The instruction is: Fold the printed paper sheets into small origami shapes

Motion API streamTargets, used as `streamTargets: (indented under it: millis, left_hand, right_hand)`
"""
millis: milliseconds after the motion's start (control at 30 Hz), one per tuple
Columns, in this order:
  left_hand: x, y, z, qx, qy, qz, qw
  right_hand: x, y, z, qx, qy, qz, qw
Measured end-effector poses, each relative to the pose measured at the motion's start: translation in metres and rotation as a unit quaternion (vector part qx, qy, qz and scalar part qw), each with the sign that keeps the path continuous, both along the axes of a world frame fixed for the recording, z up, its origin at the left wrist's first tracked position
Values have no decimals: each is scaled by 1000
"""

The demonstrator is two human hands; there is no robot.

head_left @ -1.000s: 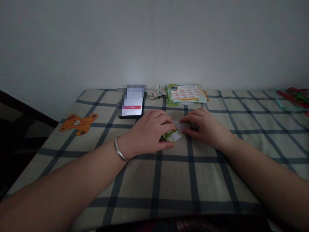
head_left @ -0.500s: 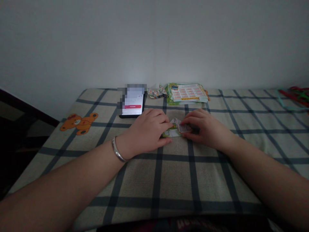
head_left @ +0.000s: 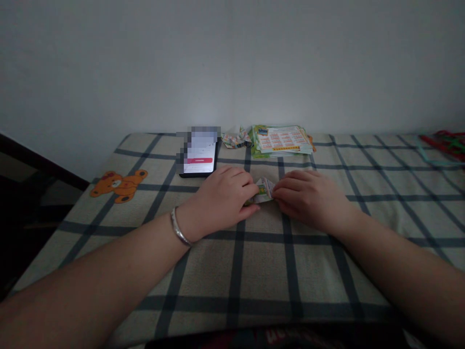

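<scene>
Between my two hands is a small folded paper (head_left: 265, 189), printed in green and white with lines of text. A peaked fold stands up in its middle. My left hand (head_left: 227, 196), with a silver bangle at the wrist, pinches its left end between thumb and fingers. On the other end, the fingers of my right hand (head_left: 308, 198) are closed together and cover part of the paper. Both hands rest low over the checked tablecloth (head_left: 261, 271).
A lit phone (head_left: 199, 162) lies just beyond my left hand. Beside it are a folded paper shape (head_left: 236, 139) and a stack of printed sheets (head_left: 281, 139) by the wall. A bear cutout (head_left: 118, 185) lies left; red and green strings (head_left: 448, 143) are far right.
My right fingers have closed in on the paper's right end, covering the flap that showed there. The paper now stands in a narrower peak. My left hand has barely moved.
</scene>
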State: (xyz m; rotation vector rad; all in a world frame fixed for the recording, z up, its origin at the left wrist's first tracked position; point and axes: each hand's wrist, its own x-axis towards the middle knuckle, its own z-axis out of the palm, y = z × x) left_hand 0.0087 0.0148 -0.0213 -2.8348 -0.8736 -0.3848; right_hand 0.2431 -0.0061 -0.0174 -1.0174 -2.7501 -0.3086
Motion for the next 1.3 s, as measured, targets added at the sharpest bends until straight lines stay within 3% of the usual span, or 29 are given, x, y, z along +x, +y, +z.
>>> streamTargets:
  millis: [467, 633, 733, 867, 1033, 1300]
  left_hand:
    - [3, 4, -5, -36, -97, 50, 993]
    - [3, 7, -8, -47, -111, 57, 991]
    - [3, 7, -7, -48, -104, 50, 992]
    - [2, 4, -3, -41, -72, 32, 996]
    - [1, 2, -1, -23, -51, 28, 998]
    - [4, 5, -6, -37, -68, 46, 996]
  right_hand:
    - [-5, 4, -9, -64, 120, -112, 984]
    - [-3, 9, -8, -114, 177, -122, 970]
    - [2, 10, -4, -143, 164, -128, 968]
    - [10, 8, 5, -188, 105, -83, 973]
    - [10, 2, 11, -156, 43, -105, 981]
    - [1, 5, 3, -145, 72, -139, 977]
